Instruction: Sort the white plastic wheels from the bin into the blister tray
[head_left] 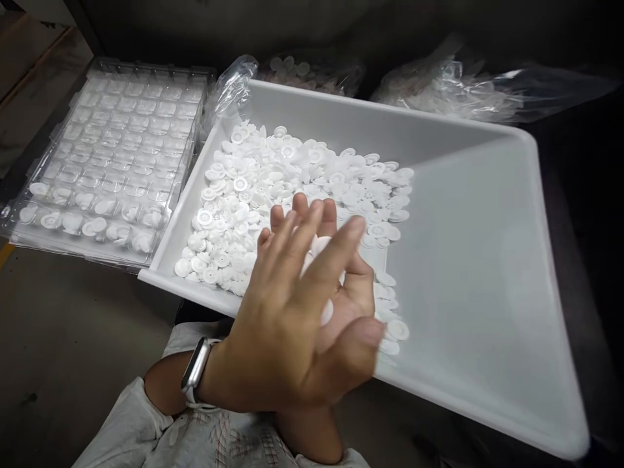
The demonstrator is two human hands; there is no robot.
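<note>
My left hand (292,325), with a silver watch (197,367) on its wrist, lies back-up with its fingers stretched out, flat over my right hand (358,286). The right hand is cupped palm-up underneath, and only its fingertips and thumb side show. A few white plastic discs (325,313) sit between the two palms. Both hands hover over the near side of a white plastic bin (487,260). A heap of the same white discs (273,182) fills the bin's left half.
Left of the bin lies a stack of clear blister trays (117,130); the nearest rows of pockets hold discs. Behind the bin are clear plastic bags (439,84) of more discs. A grey floor lies below on the left, and my light sleeve shows at the bottom.
</note>
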